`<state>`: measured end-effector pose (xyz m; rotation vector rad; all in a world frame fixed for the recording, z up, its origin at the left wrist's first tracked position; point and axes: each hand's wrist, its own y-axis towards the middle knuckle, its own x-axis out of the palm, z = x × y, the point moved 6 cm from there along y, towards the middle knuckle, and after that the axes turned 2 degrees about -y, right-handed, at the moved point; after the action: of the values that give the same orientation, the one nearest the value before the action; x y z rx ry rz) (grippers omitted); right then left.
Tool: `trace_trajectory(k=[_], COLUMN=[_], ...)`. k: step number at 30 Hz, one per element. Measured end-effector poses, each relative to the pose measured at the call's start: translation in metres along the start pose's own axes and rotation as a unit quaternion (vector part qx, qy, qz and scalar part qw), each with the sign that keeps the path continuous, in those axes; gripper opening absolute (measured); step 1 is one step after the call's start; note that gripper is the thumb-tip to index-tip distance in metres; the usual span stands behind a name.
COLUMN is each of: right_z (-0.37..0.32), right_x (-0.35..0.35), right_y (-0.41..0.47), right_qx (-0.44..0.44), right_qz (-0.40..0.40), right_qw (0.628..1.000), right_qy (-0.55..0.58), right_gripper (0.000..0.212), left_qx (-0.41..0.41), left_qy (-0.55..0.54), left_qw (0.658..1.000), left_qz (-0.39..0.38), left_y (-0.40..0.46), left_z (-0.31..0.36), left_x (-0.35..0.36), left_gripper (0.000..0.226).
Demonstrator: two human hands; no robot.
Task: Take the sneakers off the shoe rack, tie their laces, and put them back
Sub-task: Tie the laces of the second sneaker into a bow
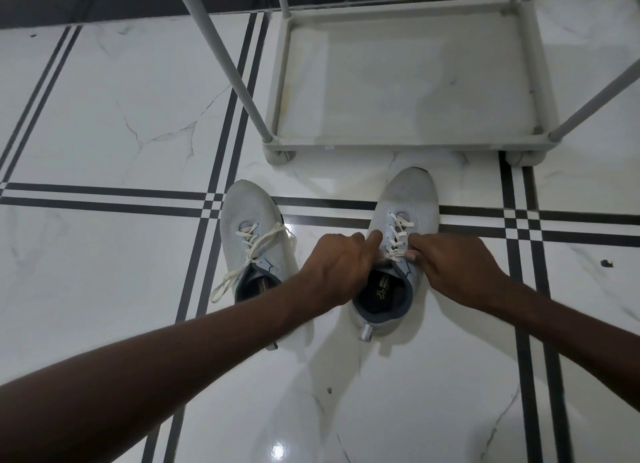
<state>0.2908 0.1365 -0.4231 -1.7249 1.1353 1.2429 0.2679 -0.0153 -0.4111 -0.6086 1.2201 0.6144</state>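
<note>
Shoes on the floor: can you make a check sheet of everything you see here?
Surface: glossy white marble-look tile floor with black stripe lines.
Job's things: two pale grey mesh sneakers; left sneaker has loose cream laces trailing; right sneaker is being laced.
Shoe rack: grey tube-frame rack, bottom shelf bare.
Clutter: small dark specks on tiles.
Grippers: left hand and right hand pinch the right sneaker's laces.
Cables: nothing seen.
Surroundings: dark band along the floor's far edge.
</note>
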Motion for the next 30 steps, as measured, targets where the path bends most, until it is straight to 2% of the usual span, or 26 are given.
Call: trace_trajectory(k=[2, 5, 10, 15, 17, 19, 20, 23, 25, 27, 28, 30], right_z=[0.001, 0.004, 0.006, 0.002, 0.001, 0.002, 0.003, 0.005, 0.005, 0.001, -0.001, -0.002], right_x=[0.000, 0.004, 0.019, 0.014, 0.016, 0.020, 0.020, 0.011, -0.004, -0.014, -0.014, 0.006], right_y=[0.004, 0.006, 0.005, 0.007, 0.008, 0.009, 0.009, -0.002, -0.018, -0.038, -0.047, -0.061], right_qx=[-0.013, -0.013, -0.030, -0.053, -0.036, -0.006, 0.012, 0.096, 0.153, 0.214, 0.260, 0.363], right_qz=[-0.001, -0.013, -0.067, -0.048, -0.068, -0.081, -0.071, 0.011, 0.091, 0.131, 0.118, 0.023], right_qw=[1.000, 1.000, 0.997, 0.997, 0.997, 0.997, 0.997, 0.994, 0.978, 0.959, 0.945, 0.898], right_qy=[-0.023, 0.001, 0.018, 0.019, 0.009, -0.001, -0.006, 0.044, 0.106, 0.132, 0.160, 0.249], right_gripper=[0.025, 0.033, 0.013, 0.026, 0.020, 0.012, 0.014, 0.026, 0.039, 0.040, 0.037, 0.042], left_qx=[0.028, 0.060, 0.020, -0.028, -0.037, -0.054, -0.067, -0.088, -0.097, -0.143, -0.180, -0.271], left_qy=[0.035, 0.059, 0.015, -0.037, -0.049, -0.065, -0.075, -0.082, -0.082, -0.117, -0.128, -0.109], left_qw=[0.999, 0.994, 0.993, 0.991, 0.991, 0.990, 0.988, 0.985, 0.988, 0.983, 0.975, 0.956], left_qz=[-0.020, -0.074, -0.118, -0.123, -0.121, -0.114, -0.115, -0.127, -0.087, -0.016, 0.010, 0.040], left_y=[0.000, 0.007, 0.003, -0.004, -0.005, -0.005, -0.006, -0.009, -0.013, -0.024, -0.032, -0.056], left_z=[0.005, -0.001, -0.018, -0.022, -0.021, -0.022, -0.022, -0.022, -0.029, -0.051, -0.066, -0.102], left_x=[0.000, -0.001, 0.006, 0.011, 0.011, 0.013, 0.014, 0.007, -0.015, -0.040, -0.051, -0.066], left_gripper=[0.033, 0.027, 0.028, 0.037, 0.037, 0.039, 0.040, 0.044, 0.045, 0.038, 0.036, 0.040])
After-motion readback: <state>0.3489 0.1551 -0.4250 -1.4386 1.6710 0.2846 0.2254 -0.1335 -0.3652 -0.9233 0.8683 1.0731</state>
